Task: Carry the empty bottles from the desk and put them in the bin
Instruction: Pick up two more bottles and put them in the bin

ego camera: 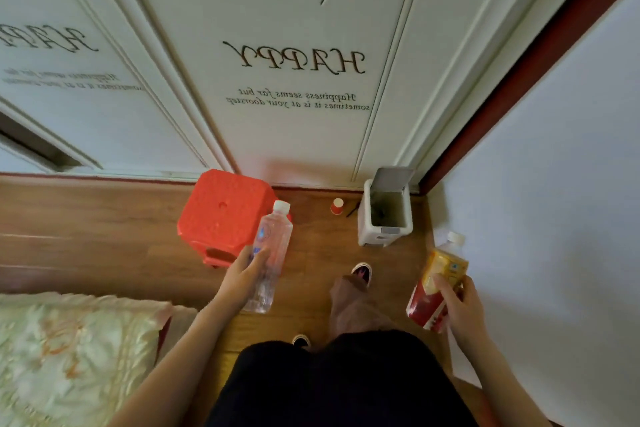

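My left hand (247, 276) grips the clear bottle (272, 255), my right hand (462, 305) the labelled bottle (438, 282). The bin (367, 222) stands open at twelve o'clock; its narrow mouth could, I judge, bounce one out.

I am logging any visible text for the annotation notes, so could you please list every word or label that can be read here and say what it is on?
"HAPPY", mirrored: middle door panel.
"Happiness seems far but sometimes it is at your doorstep", mirrored: same panel, below.
Same lettering on the left door panel: too blurred to read.
Label on the clear bottle in the left hand: unreadable.
Label on the yellow and red bottle in the right hand: unreadable.
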